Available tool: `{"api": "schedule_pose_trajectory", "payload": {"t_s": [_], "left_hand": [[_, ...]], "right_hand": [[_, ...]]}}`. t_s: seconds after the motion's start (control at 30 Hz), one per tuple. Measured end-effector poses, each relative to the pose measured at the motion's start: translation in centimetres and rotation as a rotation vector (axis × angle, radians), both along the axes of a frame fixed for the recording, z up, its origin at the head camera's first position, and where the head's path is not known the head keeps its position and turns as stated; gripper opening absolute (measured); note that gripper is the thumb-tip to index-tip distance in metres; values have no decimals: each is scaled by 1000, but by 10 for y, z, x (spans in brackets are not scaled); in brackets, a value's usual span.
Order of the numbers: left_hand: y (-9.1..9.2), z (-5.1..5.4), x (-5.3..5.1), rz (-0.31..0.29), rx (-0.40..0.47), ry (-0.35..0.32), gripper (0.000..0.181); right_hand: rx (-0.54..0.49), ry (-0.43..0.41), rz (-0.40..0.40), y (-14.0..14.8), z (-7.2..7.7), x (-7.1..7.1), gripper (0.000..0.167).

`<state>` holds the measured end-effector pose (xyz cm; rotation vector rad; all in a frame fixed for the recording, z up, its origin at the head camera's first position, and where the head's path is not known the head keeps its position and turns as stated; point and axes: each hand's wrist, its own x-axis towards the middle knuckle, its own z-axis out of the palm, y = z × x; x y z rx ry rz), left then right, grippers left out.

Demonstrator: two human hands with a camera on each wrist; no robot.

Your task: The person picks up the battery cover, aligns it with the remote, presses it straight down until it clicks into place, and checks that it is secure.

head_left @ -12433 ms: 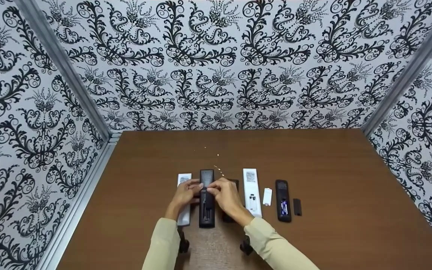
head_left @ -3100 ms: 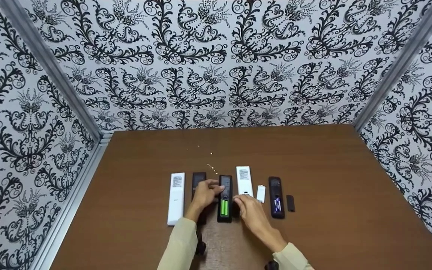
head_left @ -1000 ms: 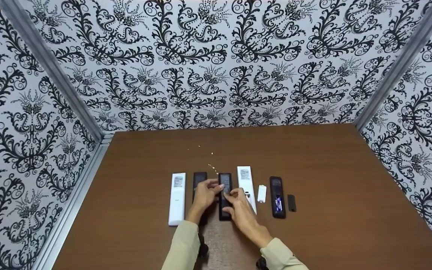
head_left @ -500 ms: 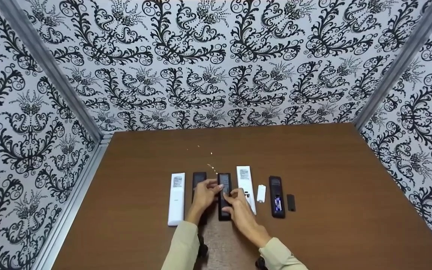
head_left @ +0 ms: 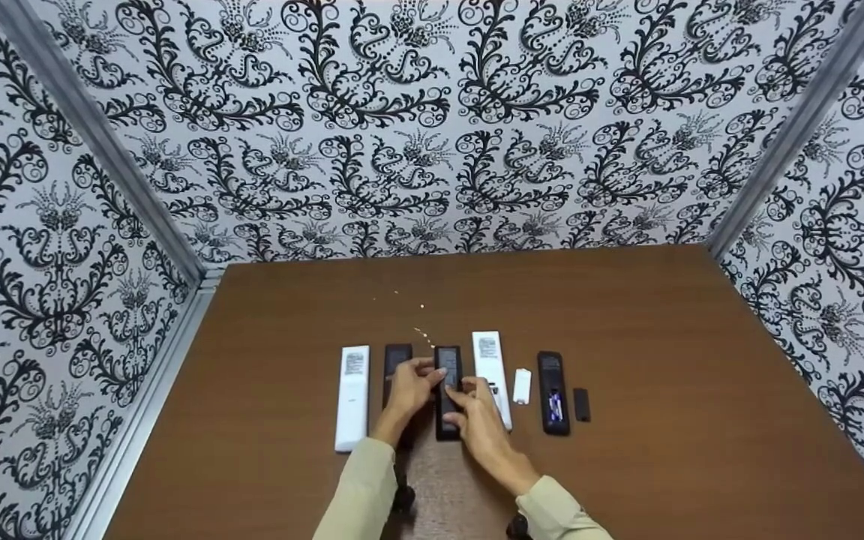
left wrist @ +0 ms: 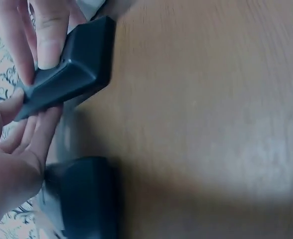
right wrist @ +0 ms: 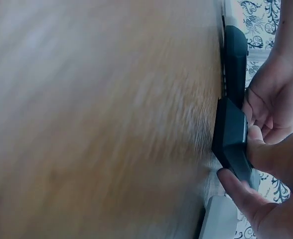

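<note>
A black remote control (head_left: 444, 403) lies back side up between my hands, its battery bay covered and no batteries showing. My left hand (head_left: 408, 388) grips its left side, the thumb on its back. From the right, my right hand (head_left: 483, 424) holds it, thumb and fingers about the lower half. In the left wrist view the remote (left wrist: 89, 55) appears tilted, with fingers of both hands on it. The right wrist view shows my right thumb on top of the remote and a finger along its side.
A white remote (head_left: 352, 401) and a dark remote (head_left: 399, 352) lie to the left. On the right are an uncovered white remote (head_left: 487, 358), a white battery cover (head_left: 522, 386), a black remote (head_left: 550, 371) with batteries (head_left: 555, 406) showing, and a black cover (head_left: 581, 405).
About three seconds ago green batteries showed in the middle remote's bay, with my right hand beside it. The bay is now covered and my right hand holds the remote. Little differs since one second ago.
</note>
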<state>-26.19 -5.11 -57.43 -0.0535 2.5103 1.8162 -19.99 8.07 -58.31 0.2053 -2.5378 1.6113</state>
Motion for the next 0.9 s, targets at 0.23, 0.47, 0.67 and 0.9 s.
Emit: {"api": "schedule_pose_trajectory", "payload": {"t_s": [0.23, 0.47, 0.67, 0.9], "left_hand": [[9, 14, 0, 67, -207, 59, 29], [13, 26, 3, 113, -373, 84, 12], [14, 28, 4, 146, -428, 71, 24], [12, 29, 8, 160, -419, 46, 35]], "right_hand": [[280, 206, 4, -2, -1, 3, 42], [320, 172, 25, -5, -3, 0, 41], [368, 134, 40, -7, -4, -2, 40], [365, 124, 80, -5, -3, -5, 36]]}}
